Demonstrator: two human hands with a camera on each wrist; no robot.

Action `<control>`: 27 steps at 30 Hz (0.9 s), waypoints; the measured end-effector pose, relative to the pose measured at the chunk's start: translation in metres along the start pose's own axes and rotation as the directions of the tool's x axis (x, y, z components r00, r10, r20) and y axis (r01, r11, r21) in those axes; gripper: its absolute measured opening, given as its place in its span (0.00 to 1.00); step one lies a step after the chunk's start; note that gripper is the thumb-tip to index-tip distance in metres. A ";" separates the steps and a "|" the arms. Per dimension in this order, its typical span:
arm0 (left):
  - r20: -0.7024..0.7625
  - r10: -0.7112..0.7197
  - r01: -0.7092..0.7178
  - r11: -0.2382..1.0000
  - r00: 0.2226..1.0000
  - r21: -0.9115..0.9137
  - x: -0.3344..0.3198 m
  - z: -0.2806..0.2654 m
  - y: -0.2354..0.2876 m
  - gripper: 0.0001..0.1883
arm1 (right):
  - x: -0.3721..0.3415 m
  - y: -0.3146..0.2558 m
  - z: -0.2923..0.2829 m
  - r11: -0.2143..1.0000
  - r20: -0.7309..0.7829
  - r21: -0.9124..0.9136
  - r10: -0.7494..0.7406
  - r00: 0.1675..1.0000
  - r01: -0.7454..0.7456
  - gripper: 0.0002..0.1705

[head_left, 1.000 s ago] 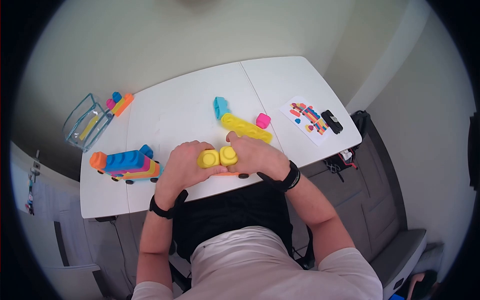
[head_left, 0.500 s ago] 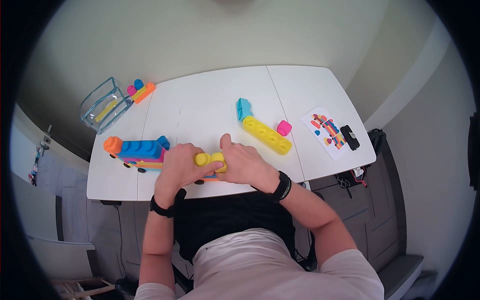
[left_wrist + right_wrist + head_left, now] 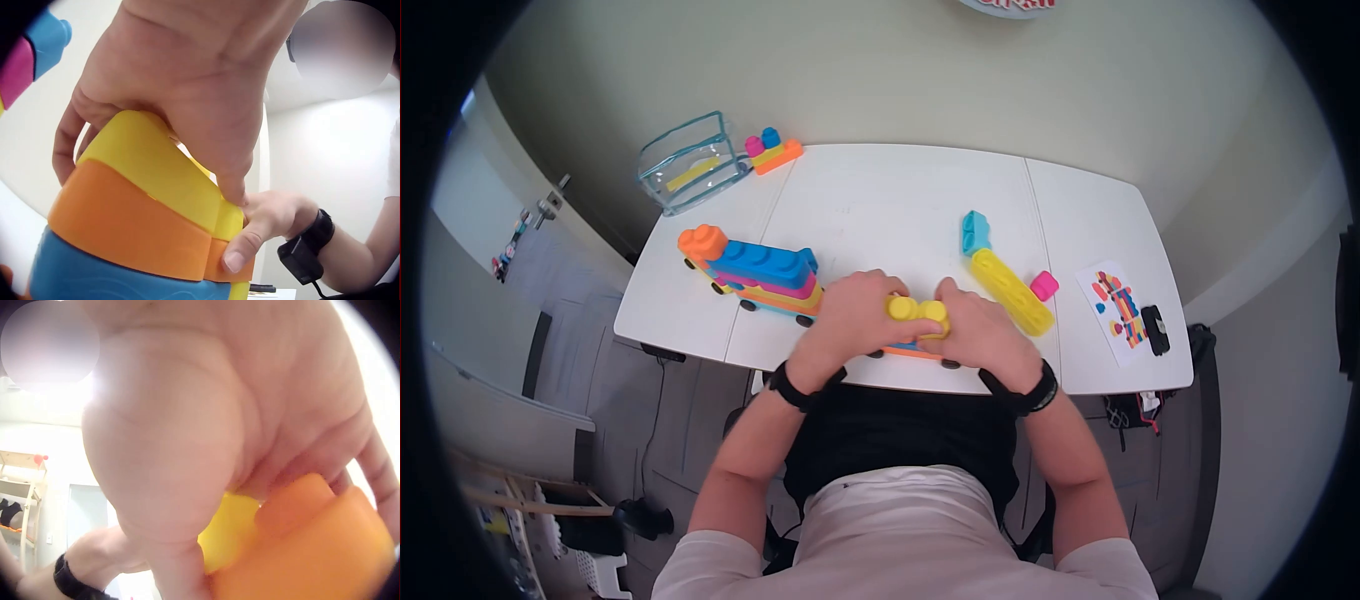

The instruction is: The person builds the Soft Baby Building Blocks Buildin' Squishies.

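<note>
At the table's near edge, both hands grip a wheeled stack of toy building blocks. Two yellow blocks (image 3: 918, 310) top it, with orange (image 3: 131, 219) and blue (image 3: 125, 269) layers below. My left hand (image 3: 860, 315) arches over the left side, its thumb across the front of the yellow blocks. From the right, my right hand (image 3: 980, 328) holds the stack, its thumb on the orange layer in the left wrist view. An orange block with a stud (image 3: 300, 506) shows under the right palm. The far-side fingers are mostly hidden.
A multicoloured block truck (image 3: 760, 275) stands to the left. Behind it are a clear zip bag (image 3: 690, 165) and a few small blocks (image 3: 775, 152). To the right lie a long yellow piece (image 3: 1012, 292), a turquoise block (image 3: 975, 232), a pink block (image 3: 1044, 285), a picture sheet (image 3: 1115, 305) and a black case (image 3: 1155, 330).
The head view has turned left, so the table appears shifted right. Both hands stay on the stack; the left thumb has come across the front of the yellow blocks.
</note>
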State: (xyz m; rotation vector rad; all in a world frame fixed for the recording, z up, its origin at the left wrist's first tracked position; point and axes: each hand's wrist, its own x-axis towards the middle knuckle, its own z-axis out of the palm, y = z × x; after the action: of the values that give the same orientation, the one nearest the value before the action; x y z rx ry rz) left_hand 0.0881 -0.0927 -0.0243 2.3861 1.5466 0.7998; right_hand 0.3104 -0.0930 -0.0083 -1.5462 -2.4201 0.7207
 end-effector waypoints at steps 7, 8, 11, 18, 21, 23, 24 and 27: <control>-0.028 -0.055 0.043 0.941 0.998 -0.336 0.012 0.013 -0.018 0.26 | 0.001 0.010 -0.002 0.999 0.015 0.023 0.048 0.999 -0.049 0.35; -0.082 -0.155 0.099 0.878 0.985 -0.468 0.017 0.015 -0.027 0.25 | 0.000 0.010 -0.003 0.998 0.017 0.024 0.049 0.999 -0.049 0.35; -0.222 -0.252 0.146 0.902 0.942 -0.406 0.019 0.028 -0.052 0.30 | -0.001 0.013 -0.007 0.997 0.031 0.067 0.039 0.999 -0.041 0.34; -0.150 -0.344 0.307 0.926 0.927 -0.221 0.019 0.016 -0.050 0.39 | 0.000 0.014 -0.004 0.998 0.003 0.043 0.036 0.999 -0.036 0.34; -0.097 -0.426 0.403 0.895 0.900 -0.191 0.020 0.013 -0.061 0.40 | -0.002 0.016 -0.005 0.999 -0.002 0.023 0.049 0.999 -0.049 0.36; -0.103 -0.451 0.441 0.891 0.887 -0.104 0.021 0.009 -0.058 0.36 | -0.002 0.017 -0.007 0.999 -0.001 0.020 0.050 0.999 -0.050 0.36; -0.114 -0.476 0.477 0.879 0.872 -0.017 0.022 0.006 -0.057 0.33 | -0.002 0.018 -0.007 0.998 0.010 0.024 0.053 0.999 -0.053 0.36; -0.167 -0.489 0.516 0.832 0.856 0.205 0.017 0.026 -0.077 0.36 | -0.001 0.019 -0.007 0.998 0.014 0.026 0.057 0.998 -0.058 0.36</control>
State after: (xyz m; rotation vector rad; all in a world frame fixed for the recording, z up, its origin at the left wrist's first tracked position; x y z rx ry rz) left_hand 0.0467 -0.0405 -0.0735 1.9322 2.2989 0.6535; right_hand 0.3293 -0.0856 -0.0111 -1.6119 -2.3740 0.7727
